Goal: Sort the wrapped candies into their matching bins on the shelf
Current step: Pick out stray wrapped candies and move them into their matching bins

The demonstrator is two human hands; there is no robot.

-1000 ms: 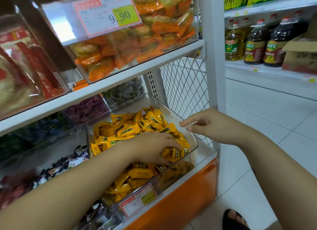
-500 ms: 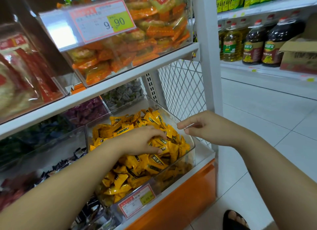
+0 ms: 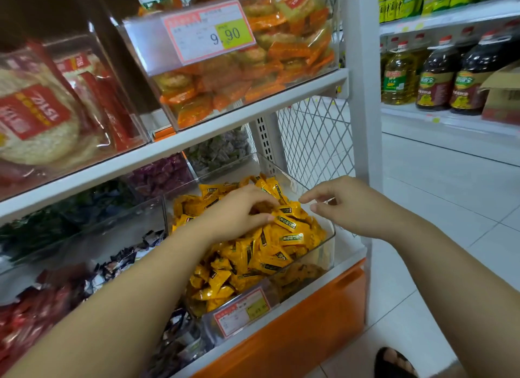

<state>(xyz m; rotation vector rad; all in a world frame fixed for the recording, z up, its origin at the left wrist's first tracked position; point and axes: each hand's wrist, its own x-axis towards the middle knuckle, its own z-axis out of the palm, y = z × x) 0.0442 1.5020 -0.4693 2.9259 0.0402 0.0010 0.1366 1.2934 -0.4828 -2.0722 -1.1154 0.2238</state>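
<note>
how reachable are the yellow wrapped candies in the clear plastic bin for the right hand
Probably yes: the right hand hovers at the right rim of the open clear plastic bin, with yellow wrapped candies heaped just beside its fingers. The left hand covers only the heap's upper part.

Left hand (image 3: 239, 213) curled palm-down, right hand (image 3: 347, 206) relaxed, both outstretched.

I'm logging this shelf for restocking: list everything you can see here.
yellow wrapped candies: many, yellow, heaped in the clear bin
clear bin: one, transparent, lower shelf, right end
dark wrapped candies: many, black and white, bin to the left
purple candies: many, purple, rear bin
orange snack packs: many, orange, upper shelf bin
oil bottles: several, golden and dark, far shelf
left hand: one, gripping yellow candies
right hand: one, empty, above bin's right rim
</note>
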